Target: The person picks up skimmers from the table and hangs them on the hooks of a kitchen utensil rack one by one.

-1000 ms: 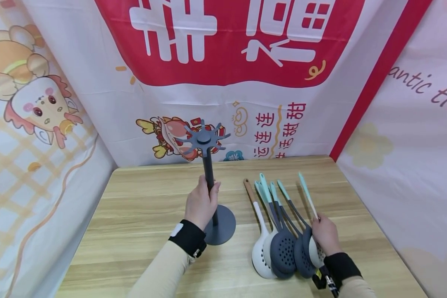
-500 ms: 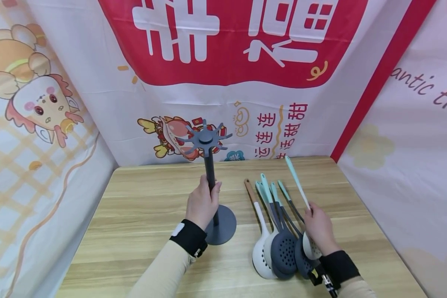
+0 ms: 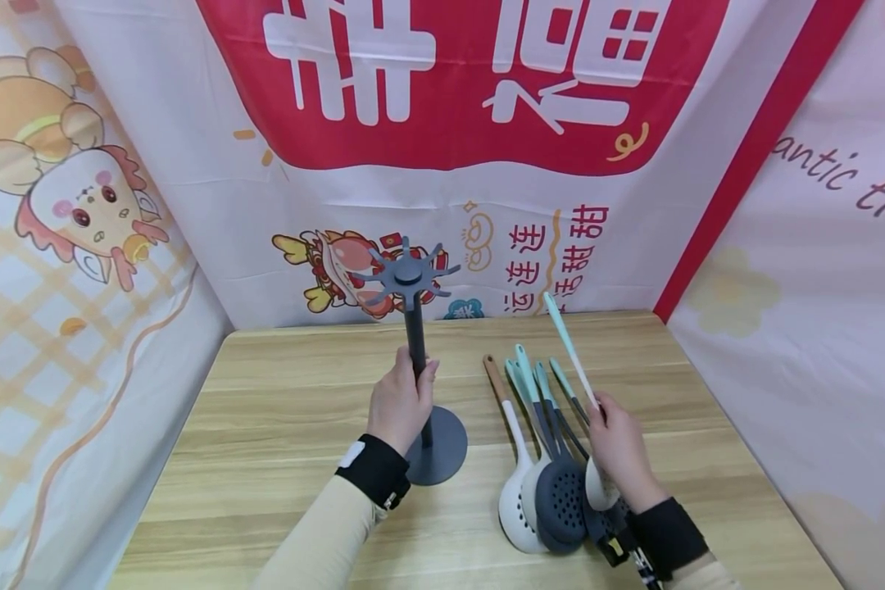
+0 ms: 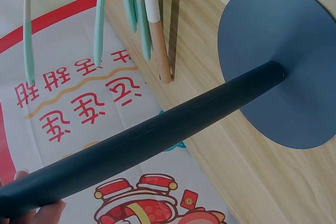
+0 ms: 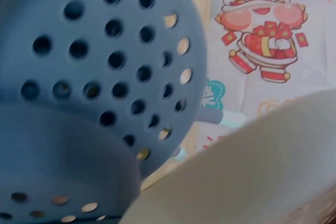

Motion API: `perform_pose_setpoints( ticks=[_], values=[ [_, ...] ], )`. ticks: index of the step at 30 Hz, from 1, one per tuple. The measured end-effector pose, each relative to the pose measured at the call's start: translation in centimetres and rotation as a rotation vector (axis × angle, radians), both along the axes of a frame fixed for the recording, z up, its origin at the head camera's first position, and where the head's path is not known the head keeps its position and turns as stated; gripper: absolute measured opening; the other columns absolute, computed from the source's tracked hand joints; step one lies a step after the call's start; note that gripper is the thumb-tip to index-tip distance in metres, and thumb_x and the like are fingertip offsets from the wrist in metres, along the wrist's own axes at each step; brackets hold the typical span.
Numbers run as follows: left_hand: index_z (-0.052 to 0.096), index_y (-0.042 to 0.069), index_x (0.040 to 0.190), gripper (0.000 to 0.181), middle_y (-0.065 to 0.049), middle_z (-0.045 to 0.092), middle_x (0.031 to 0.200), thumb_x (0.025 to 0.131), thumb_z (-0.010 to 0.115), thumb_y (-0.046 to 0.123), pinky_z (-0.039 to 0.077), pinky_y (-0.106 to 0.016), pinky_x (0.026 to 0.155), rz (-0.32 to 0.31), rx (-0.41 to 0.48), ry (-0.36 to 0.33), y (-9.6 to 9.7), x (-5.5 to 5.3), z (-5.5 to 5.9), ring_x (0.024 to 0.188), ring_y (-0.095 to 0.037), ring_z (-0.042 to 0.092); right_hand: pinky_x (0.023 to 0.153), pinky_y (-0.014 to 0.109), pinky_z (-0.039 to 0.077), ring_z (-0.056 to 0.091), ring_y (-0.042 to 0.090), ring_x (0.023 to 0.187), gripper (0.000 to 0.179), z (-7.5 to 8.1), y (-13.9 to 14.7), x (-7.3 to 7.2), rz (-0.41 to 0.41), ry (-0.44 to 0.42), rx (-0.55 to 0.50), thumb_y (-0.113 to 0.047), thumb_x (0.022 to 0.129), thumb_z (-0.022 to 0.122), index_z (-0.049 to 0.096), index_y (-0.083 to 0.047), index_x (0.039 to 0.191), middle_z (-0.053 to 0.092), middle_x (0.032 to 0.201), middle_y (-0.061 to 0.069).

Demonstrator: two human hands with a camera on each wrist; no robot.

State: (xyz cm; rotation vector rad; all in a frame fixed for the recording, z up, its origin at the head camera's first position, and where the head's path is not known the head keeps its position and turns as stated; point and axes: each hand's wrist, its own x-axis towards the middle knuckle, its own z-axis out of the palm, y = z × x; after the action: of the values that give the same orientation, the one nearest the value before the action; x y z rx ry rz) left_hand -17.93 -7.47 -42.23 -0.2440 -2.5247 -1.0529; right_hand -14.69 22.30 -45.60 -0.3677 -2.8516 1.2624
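My left hand (image 3: 401,401) grips the post of a dark grey utensil stand (image 3: 415,328), with fingers and thumb round it. The stand is upright on its round base (image 4: 262,30); a ring of hooks (image 3: 408,277) tops it. My right hand (image 3: 621,451) holds a white skimmer (image 3: 571,352) by its shaft, its mint handle tip pointing up and away. Its pale head (image 5: 257,166) is partly hidden under the hand in the head view. Close beside it lie dark grey skimmers (image 3: 560,500) with mint handles and a white skimmer with a brown handle (image 3: 511,504).
The utensils lie in an overlapping row on the wooden table (image 3: 265,451), right of the stand. A printed cloth (image 3: 383,188) hangs behind the table's back edge, with more cloth at both sides.
My right hand has moved left and slightly away with the white skimmer, its handle tip rising above the table's back edge in view. The left hand and stand have stayed put.
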Motion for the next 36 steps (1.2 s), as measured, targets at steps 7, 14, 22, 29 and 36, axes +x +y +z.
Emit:
perform_pose_setpoints(
  ticks=[7, 14, 22, 29, 36],
  values=[
    [0.051, 0.004, 0.11, 0.024, -0.004, 0.061, 0.071, 0.103, 0.054, 0.028, 0.05, -0.027, 0.053, 0.011, -0.016, 0.014, 0.0, 0.1, -0.1, 0.055, -0.015, 0.057, 0.06, 0.028, 0.045, 0.054, 0.023, 0.074, 0.042, 1.4, -1.2, 0.6, 0.027, 0.035, -0.028, -0.016, 0.106, 0.041, 0.043, 0.004, 0.144, 0.063, 0.109, 0.026],
    [0.051, 0.004, 0.109, 0.024, -0.004, 0.059, 0.071, 0.103, 0.055, 0.028, 0.047, -0.025, 0.051, 0.001, -0.013, 0.011, 0.0, 0.1, 0.0, 0.054, -0.013, 0.055, 0.056, 0.026, 0.042, 0.049, 0.019, 0.067, 0.039, 2.9, -2.6, 1.3, 0.057, 0.085, -0.065, -0.015, 0.106, 0.044, 0.047, 0.002, 0.141, 0.061, 0.095, 0.019],
    [0.051, 0.004, 0.109, 0.024, -0.004, 0.057, 0.069, 0.103, 0.055, 0.027, 0.046, -0.025, 0.05, -0.006, -0.011, 0.029, 0.0, -0.1, 0.1, 0.054, -0.013, 0.054, 0.063, 0.027, 0.046, 0.057, 0.023, 0.076, 0.036, 4.2, -3.7, 2.2, 0.09, 0.151, -0.08, -0.012, 0.105, 0.047, 0.052, 0.003, 0.137, 0.066, 0.107, 0.025],
    [0.051, 0.004, 0.108, 0.024, -0.005, 0.058, 0.069, 0.103, 0.054, 0.027, 0.044, -0.025, 0.048, 0.004, -0.018, 0.034, 0.0, 0.0, 0.0, 0.053, -0.014, 0.053, 0.064, 0.025, 0.048, 0.056, 0.02, 0.077, 0.034, 5.4, -4.7, 3.1, 0.118, 0.205, -0.118, -0.011, 0.104, 0.048, 0.054, 0.002, 0.136, 0.067, 0.107, 0.022],
    [0.051, 0.004, 0.108, 0.024, -0.005, 0.058, 0.07, 0.103, 0.053, 0.027, 0.045, -0.025, 0.049, 0.006, -0.018, 0.024, 0.1, 0.1, 0.1, 0.053, -0.015, 0.054, 0.066, 0.024, 0.049, 0.057, 0.022, 0.083, 0.034, 6.2, -5.3, 4.0, 0.147, 0.276, -0.159, -0.014, 0.105, 0.048, 0.056, 0.001, 0.134, 0.067, 0.105, 0.019]
  ],
)
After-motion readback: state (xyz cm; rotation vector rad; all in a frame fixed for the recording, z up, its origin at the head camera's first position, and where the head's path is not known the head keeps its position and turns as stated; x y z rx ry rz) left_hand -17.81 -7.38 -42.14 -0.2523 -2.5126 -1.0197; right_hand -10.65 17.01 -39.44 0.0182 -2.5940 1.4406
